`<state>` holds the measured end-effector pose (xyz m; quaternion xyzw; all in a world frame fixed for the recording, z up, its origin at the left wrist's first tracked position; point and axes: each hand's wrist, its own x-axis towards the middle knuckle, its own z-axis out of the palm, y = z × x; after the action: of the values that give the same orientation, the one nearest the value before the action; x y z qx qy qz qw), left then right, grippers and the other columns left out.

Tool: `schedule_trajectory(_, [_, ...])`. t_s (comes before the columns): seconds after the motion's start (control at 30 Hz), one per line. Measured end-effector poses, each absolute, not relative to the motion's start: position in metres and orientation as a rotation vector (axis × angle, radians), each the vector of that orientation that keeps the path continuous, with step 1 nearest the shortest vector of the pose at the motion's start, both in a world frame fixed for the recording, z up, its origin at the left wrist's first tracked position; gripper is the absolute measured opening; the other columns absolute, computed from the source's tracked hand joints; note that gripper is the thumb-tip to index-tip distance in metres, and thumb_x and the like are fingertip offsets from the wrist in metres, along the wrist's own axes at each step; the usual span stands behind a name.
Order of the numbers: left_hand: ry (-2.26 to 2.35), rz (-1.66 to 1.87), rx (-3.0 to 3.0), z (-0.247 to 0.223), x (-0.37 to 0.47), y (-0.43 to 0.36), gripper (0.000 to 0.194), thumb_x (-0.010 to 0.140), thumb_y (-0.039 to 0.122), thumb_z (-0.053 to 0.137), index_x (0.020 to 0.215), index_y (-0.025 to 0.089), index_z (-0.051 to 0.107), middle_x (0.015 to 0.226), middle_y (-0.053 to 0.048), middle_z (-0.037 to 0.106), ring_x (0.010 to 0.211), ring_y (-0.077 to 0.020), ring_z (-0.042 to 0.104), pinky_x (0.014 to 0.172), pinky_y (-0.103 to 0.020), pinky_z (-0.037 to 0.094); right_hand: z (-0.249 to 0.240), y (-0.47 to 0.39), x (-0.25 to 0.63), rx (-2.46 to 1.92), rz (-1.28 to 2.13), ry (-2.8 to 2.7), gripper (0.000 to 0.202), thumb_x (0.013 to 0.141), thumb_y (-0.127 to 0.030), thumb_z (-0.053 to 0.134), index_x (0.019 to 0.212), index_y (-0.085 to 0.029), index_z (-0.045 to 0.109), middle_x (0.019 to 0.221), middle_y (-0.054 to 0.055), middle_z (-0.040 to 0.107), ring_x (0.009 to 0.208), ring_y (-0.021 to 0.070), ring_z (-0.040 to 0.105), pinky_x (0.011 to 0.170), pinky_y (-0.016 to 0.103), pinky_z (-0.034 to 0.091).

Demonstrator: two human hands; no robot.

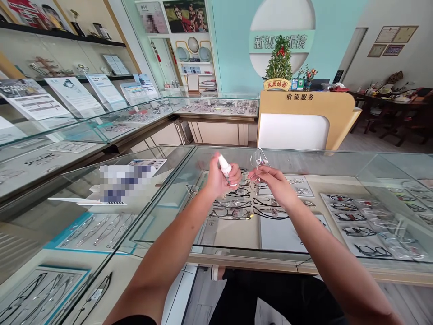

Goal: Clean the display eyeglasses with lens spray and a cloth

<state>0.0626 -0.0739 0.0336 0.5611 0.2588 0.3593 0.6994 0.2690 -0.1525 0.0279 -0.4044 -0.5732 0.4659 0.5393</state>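
Observation:
A small white spray bottle (pixel 224 165) is gripped in my left hand (pixel 218 178), tilted, with the fingers wrapped round it and the thumb near its top. To its right, my right hand (pixel 272 180) pinches a thin-framed pair of glasses (pixel 257 158), whose round lens stands up above the fingers. Both hands are above the glass display case (pixel 237 243), close together but apart. Beneath them, inside the case, lie rows of dark-framed glasses (pixel 233 212).
More glasses trays (pixel 358 230) lie in the case at the right. Papers (pixel 118 183) rest on the glass at the left. Beyond stand another display counter (pixel 216 108) and a yellow and white service desk (pixel 294 131) with a plant (pixel 279 61).

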Motion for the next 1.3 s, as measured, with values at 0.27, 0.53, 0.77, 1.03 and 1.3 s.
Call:
schedule_trajectory(0.27, [0.807, 0.913, 1.725, 0.010, 0.071, -0.075, 0.070, 0.085, 0.091, 0.056, 0.063, 0.025, 0.058, 0.057, -0.001, 0.050, 0.053, -0.0159, 0.042, 0.056, -0.034, 0.032, 0.028, -0.155, 0.265, -0.907, 1.230, -1.420, 0.033, 0.093, -0.054, 0.071, 0.091, -0.023, 0.084, 0.103, 0.006, 0.081, 0.095, 0.0217, 0.068, 0.090, 0.037, 0.050])
schedule_trajectory(0.53, [0.825, 0.904, 1.698, 0.009, 0.071, -0.075, 0.072, 0.089, 0.091, 0.049, 0.064, 0.025, 0.058, 0.054, 0.000, 0.051, 0.049, -0.0157, 0.042, 0.055, -0.035, 0.033, 0.029, -0.156, 0.264, -0.934, 1.233, -1.432, 0.033, 0.092, -0.053, 0.071, 0.092, -0.023, 0.083, 0.101, 0.004, 0.081, 0.094, 0.0208, 0.066, 0.088, 0.035, 0.046])
schedule_trajectory(0.77, [0.803, 0.942, 1.672, 0.007, 0.069, -0.068, 0.069, 0.092, 0.086, 0.047, 0.065, 0.023, 0.057, 0.052, -0.001, 0.052, 0.047, -0.0149, 0.045, 0.053, -0.033, 0.035, 0.027, -0.155, 0.264, -0.938, 1.267, -1.445, 0.030, 0.091, -0.051, 0.071, 0.089, -0.023, 0.084, 0.099, 0.005, 0.078, 0.091, 0.0208, 0.063, 0.086, 0.037, 0.044])
schedule_trajectory(1.03, [0.738, 0.814, 1.757, 0.012, 0.065, -0.072, 0.069, 0.093, 0.086, 0.045, 0.067, 0.023, 0.056, 0.058, 0.000, 0.049, 0.050, -0.0145, 0.042, 0.052, -0.032, 0.032, 0.024, -0.146, 0.273, -0.840, 1.222, -1.268, 0.028, 0.091, -0.050, 0.074, 0.090, -0.024, 0.085, 0.105, 0.006, 0.080, 0.092, 0.0213, 0.064, 0.088, 0.038, 0.045])
schedule_trajectory(1.3, [0.709, 0.679, 1.950, 0.017, 0.067, -0.079, 0.065, 0.101, 0.071, 0.044, 0.058, 0.023, 0.051, 0.052, 0.000, 0.044, 0.049, -0.0144, 0.039, 0.058, -0.035, 0.032, 0.021, -0.140, 0.275, -0.827, 1.198, -1.191, 0.030, 0.087, -0.053, 0.077, 0.091, -0.025, 0.085, 0.103, 0.006, 0.081, 0.090, 0.0210, 0.064, 0.083, 0.036, 0.045])
